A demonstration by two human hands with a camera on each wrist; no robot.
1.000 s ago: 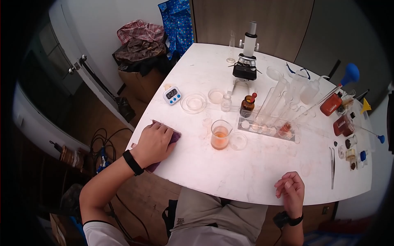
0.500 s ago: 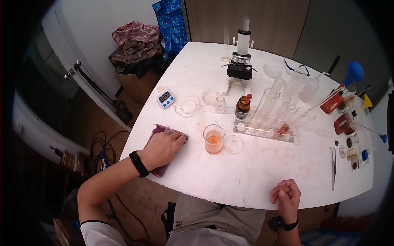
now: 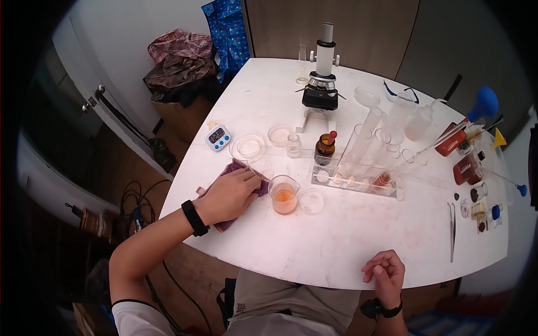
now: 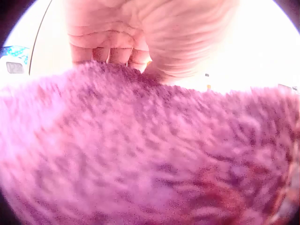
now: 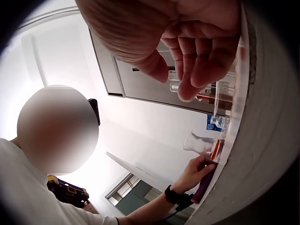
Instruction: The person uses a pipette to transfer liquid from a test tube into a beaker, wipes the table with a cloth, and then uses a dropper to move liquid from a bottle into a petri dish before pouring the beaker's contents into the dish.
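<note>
A purple fluffy cloth lies on the white table near its left front edge. My left hand presses down on it from above, and its fingers rest near the cloth's far right corner. In the left wrist view the cloth's pile fills the space below the palm. Just right of those fingers stands a glass beaker with orange liquid in it. A clear petri dish sits beside the beaker. My right hand hangs loosely curled at the front edge, holding nothing.
A white timer, a nested petri dish and a small glass bottle stand beyond the cloth. Behind the beaker are a brown dropper bottle, a test tube rack and a microscope. Tweezers lie at the right.
My left hand has slid the cloth rightward across the table, closer to the beaker. The whole view has shifted somewhat. The right hand stays loosely curled at the edge.
</note>
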